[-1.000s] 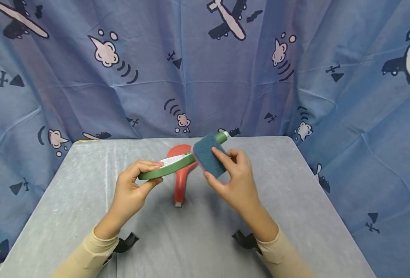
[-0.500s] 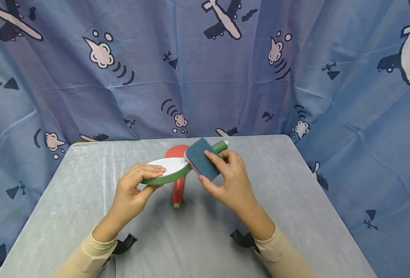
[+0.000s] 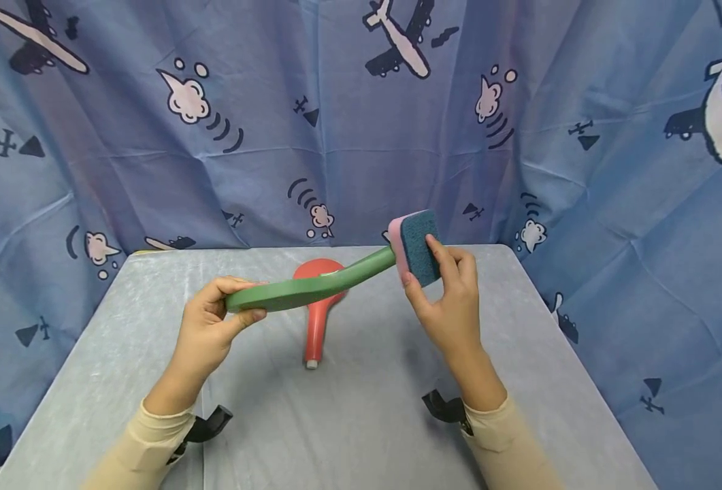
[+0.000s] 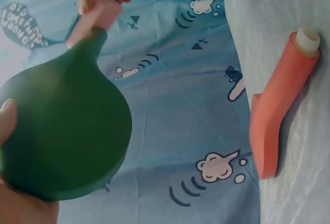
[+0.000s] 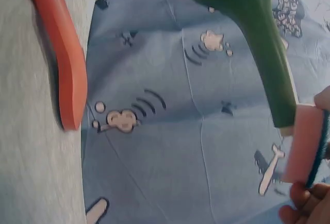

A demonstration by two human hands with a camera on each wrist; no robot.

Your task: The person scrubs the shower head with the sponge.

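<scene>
The right hand (image 3: 452, 299), pinching the sponge (image 3: 418, 246), has slid from the green paddle's (image 3: 299, 291) blade to its handle end; the left hand (image 3: 207, 333) still grips the blade.

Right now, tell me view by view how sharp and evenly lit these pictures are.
Head view: even, soft light, faint shadow under the red paddle, everything crisp, curtain bowed slightly at the edges. Left wrist view: the green paddle is close and soft-edged, colours washed bluish. Right wrist view: the sponge and green handle are blurred at the frame edge; no glare anywhere.
</scene>
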